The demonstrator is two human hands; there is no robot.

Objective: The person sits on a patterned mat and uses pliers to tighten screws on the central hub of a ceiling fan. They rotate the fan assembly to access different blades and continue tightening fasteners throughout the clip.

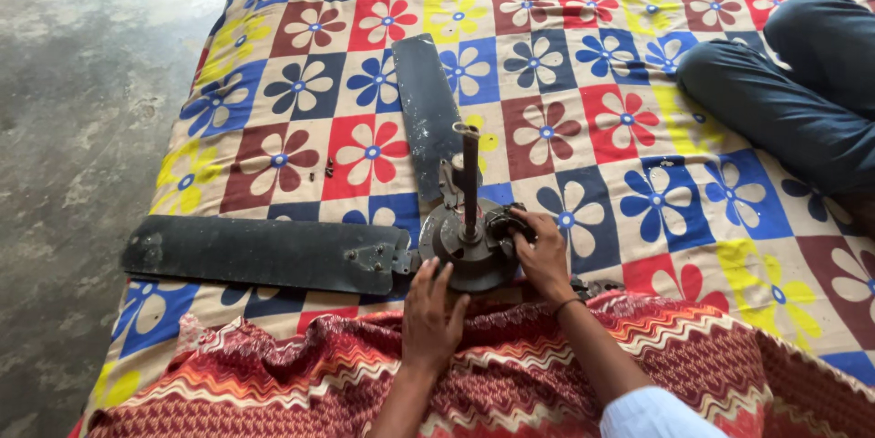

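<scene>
Ceiling fan motor hub (469,247) lies on the flower-patterned sheet (638,82), rod (469,169) pointing up, two dark blades (264,254) attached. Left hand (430,310) rests flat, fingers spread, against hub's near edge, holding nothing. Right hand (544,251) curls its grip round a dark part (506,219) at hub's right side. Another person's legs (793,82) sit at far right. Risks, judged: hub may rock on soft bedding if left hand lifts; small screws (328,167) could vanish into the busy print; fingers near blade bracket (378,258) could get pinched

floor (82,128): grey concrete, stained | flowered patchwork sheet (629,110) | daylight
</scene>
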